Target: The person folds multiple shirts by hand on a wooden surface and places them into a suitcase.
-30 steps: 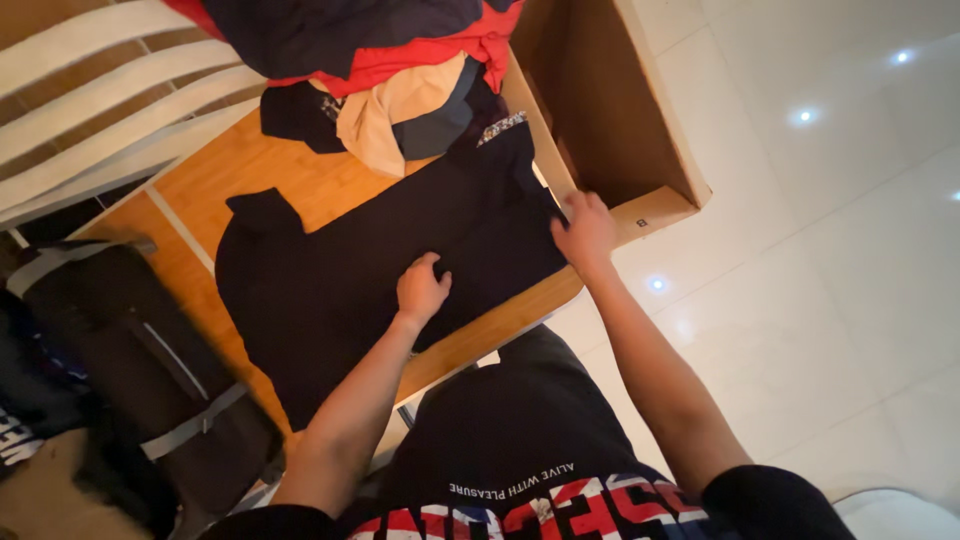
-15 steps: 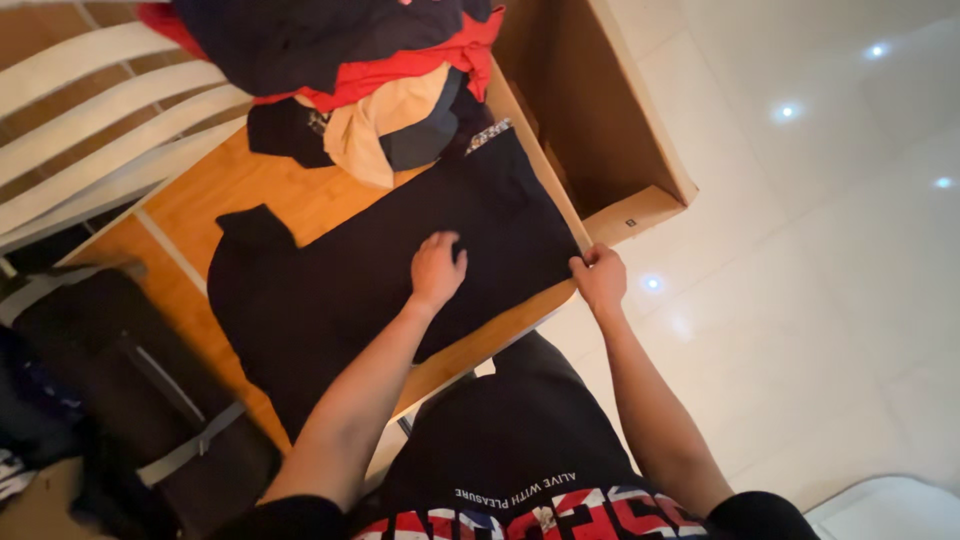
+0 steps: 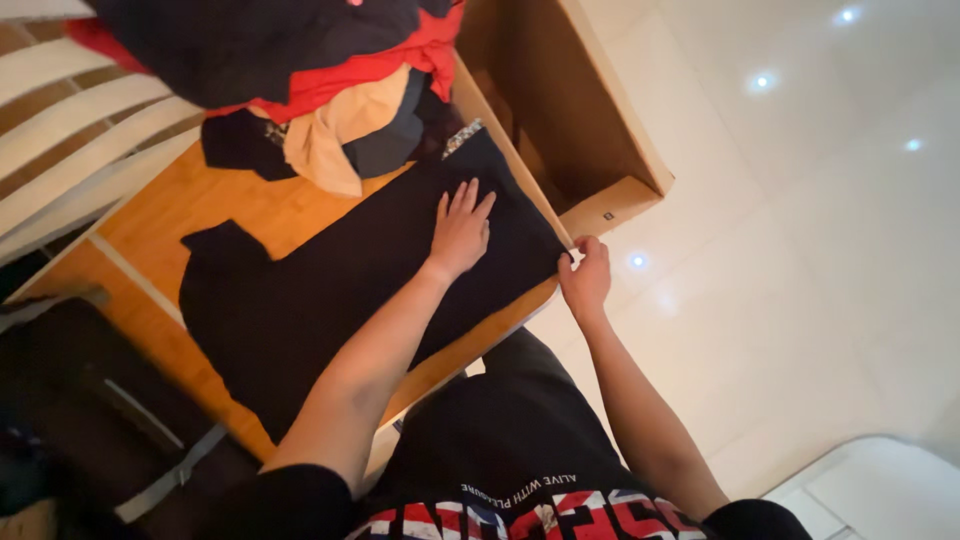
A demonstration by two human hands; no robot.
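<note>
We see a pale glossy tiled floor (image 3: 800,250) filling the right side, with ceiling lights mirrored in it. Next in size, the wooden bench (image 3: 190,200) runs diagonally from lower left to upper right, orange-brown top, its near edge facing us. White slats of a chair (image 3: 80,130) sit at the far left beside the bench. An open wooden box or drawer (image 3: 570,110) stands at the bench's right end, just beside the garment's top edge. A black garment (image 3: 330,290) lies spread flat on the bench, one sleeve sticking out to the left, its right portion reaching the bench's near edge. A heap of clothes (image 3: 300,70) is piled at the far end of the bench: dark, red and beige pieces, touching or just beside the black garment's upper end. A dark bag with a grey strap (image 3: 110,430) sits low at the left, blurred. Our left hand (image 3: 460,228) rests palm down on the garment, fingers spread flat, pressing the cloth, not gripping. Our right hand (image 3: 585,275) is at the bench's near edge, its grip pinching the garment's edge between thumb and fingers. We wear a dark printed shirt, visible at the bottom.
</note>
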